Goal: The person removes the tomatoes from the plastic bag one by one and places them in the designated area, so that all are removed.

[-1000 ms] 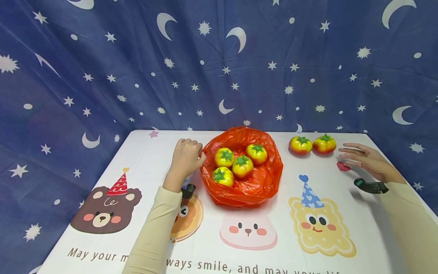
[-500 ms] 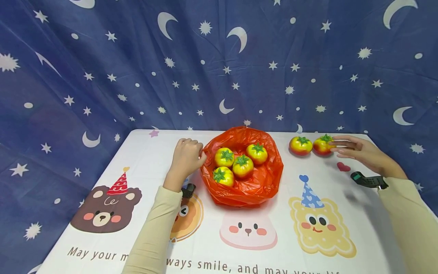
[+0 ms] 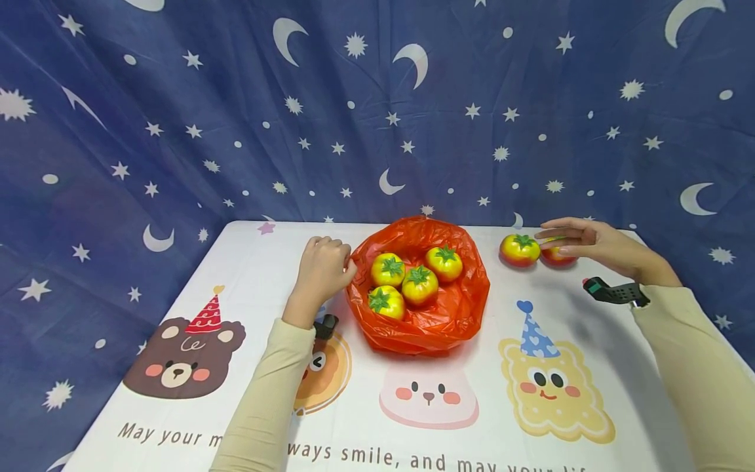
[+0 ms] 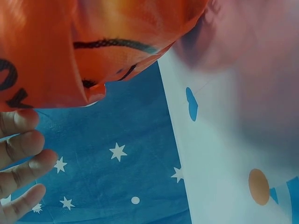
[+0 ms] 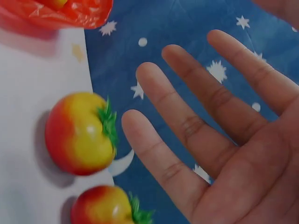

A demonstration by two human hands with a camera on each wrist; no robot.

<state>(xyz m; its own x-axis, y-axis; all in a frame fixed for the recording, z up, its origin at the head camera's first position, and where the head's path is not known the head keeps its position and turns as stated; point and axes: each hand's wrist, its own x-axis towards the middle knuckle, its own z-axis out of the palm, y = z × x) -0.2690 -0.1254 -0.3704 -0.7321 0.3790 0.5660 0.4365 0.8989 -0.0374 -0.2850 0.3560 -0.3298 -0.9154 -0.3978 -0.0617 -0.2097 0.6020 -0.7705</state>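
A red plastic bag [image 3: 425, 337] stands with its mouth spread, holding several yellow-red toy tomatoes [image 3: 420, 286] with green leaf tops. At its left rim my left hand [image 3: 321, 272] grips the plastic, fingers curled and thumb against the edge. The left wrist view has the bag [image 4: 42, 56] close up beside the fingertips [image 4: 32, 142]. Two more tomatoes sit at the back right: the left one [image 3: 519, 250] shows whole, while my right hand [image 3: 596, 246] partly covers the right one [image 3: 557, 257]. In the right wrist view that hand's fingers are spread and straight, holding nothing.
The white tablecloth [image 3: 448, 393] carries printed cartoon faces and lettering. Behind the table hangs a blue curtain [image 3: 448, 131] with moons and stars. A black wrist device [image 3: 616, 292] sits under the right wrist, another [image 3: 324, 326] by the left.
My right hand has moved left, from beside the right tomato to over it. My left hand keeps its place at the bag's rim, and the tomatoes have not moved.
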